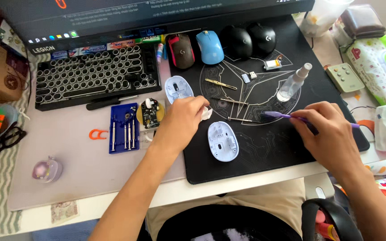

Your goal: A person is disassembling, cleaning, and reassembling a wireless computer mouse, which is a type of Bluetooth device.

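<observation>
Over at the left, a blue screwdriver set (123, 128) and a small circuit board (150, 113) lie beside the black mat (264, 147). Next, the left hand (182, 122) curls around a small white piece (207, 113), above a pale mouse shell (222, 141). Rightward, the right hand (327, 129) grips a purple brush (279, 116), bristles touching the mat.

Both forearms reach away from the body; the left hand (182, 119) is curled shut, the right hand (325, 129) pinches closed.
</observation>
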